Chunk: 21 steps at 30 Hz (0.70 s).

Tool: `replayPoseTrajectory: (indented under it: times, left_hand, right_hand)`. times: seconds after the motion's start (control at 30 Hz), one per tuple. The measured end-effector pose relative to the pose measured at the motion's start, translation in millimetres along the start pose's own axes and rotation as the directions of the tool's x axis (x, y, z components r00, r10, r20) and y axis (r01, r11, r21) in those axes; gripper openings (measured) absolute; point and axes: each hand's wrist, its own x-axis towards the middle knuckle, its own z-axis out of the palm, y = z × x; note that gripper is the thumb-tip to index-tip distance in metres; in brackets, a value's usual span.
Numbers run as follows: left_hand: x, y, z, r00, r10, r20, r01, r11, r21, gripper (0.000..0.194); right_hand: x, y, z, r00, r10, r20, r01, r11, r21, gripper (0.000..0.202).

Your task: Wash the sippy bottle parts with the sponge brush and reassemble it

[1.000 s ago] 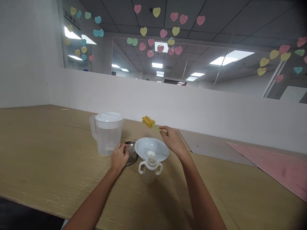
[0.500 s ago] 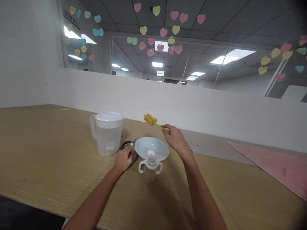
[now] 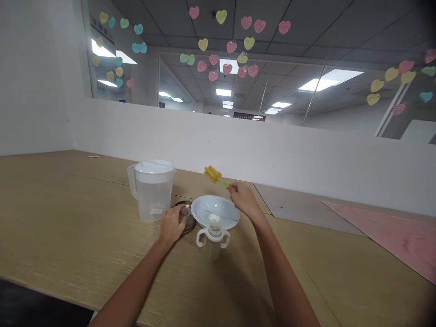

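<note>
My right hand (image 3: 245, 199) is closed around the green handle of a bottle brush (image 3: 213, 174), its yellow sponge head held up above a white bowl (image 3: 215, 200). My left hand (image 3: 173, 224) rests at the left rim of a round metal dish (image 3: 187, 230), thumb and fingers apart, with nothing clear between them. What lies in the dish is partly hidden and hard to make out. In front of the bowl stands an open baby bottle (image 3: 212, 247) with two white handles. A small white piece (image 3: 214, 218) sits in the bowl behind the bottle's mouth.
A clear lidded pitcher (image 3: 155, 193) stands left of the dish, close to my left hand. On the right of the table (image 3: 85, 236) lies a pink sheet (image 3: 391, 231). A white wall (image 3: 204, 136) with windows rises behind the table.
My right hand has lowered slightly and shifted left with the brush. The fingers of my left hand have spread and pulled back to the left over the dish.
</note>
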Motion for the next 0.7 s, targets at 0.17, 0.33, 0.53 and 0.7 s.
replayPoseTrajectory:
  times: [0.17, 0.33, 0.53, 0.7]
  left_hand:
    - [0.3, -1.9, 1.2, 0.999, 0.031, -0.044, -0.032, 0.999, -0.027, 0.034]
    - [-1.3, 0.0, 0.2, 0.989, 0.096, -0.116, -0.1, 0.995, -0.028, 0.031]
    - [-1.1, -0.3, 0.1, 0.985, 0.107, -0.133, -0.112, 0.993, -0.031, 0.029]
    - [-1.2, -2.8, 2.2, 0.978, 0.138, -0.154, -0.144, 0.989, -0.028, 0.028]
  right_hand:
    - [19.0, 26.7, 41.7, 0.938, 0.202, 0.281, -0.266, 0.94, 0.212, 0.009]
    - [26.6, 47.7, 68.0, 0.928, 0.225, 0.298, -0.289, 0.938, 0.191, 0.02]
    - [26.7, 57.6, 74.7, 0.953, 0.203, 0.226, -0.228, 0.969, 0.093, 0.016]
    - [24.6, 59.3, 81.3, 0.957, 0.156, 0.243, -0.141, 0.987, -0.078, 0.018]
